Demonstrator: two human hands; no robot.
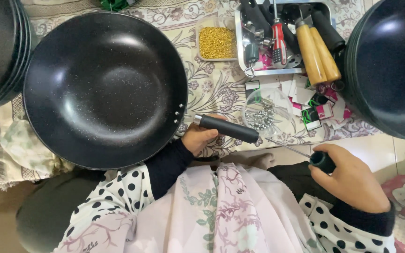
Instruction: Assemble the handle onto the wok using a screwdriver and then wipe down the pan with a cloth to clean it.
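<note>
Fingers of your left hand (pixel 198 138) wrap the near end of a black cylindrical plastic pan handle (pixel 227 128) with a silver metal collar; its collar end points at the riveted rim of the wide black non-stick wok (pixel 104 89), just short of touching; your right hand (pixel 350 180) closes round the dark grip of a thin-shafted screwdriver (pixel 301 152), whose tip reaches toward the handle's far end (contact too small to tell); beyond your fingertips lie a clear plastic bag of small silver nuts (pixel 262 116) and a metal tray of tools (pixel 287 37).
</note>
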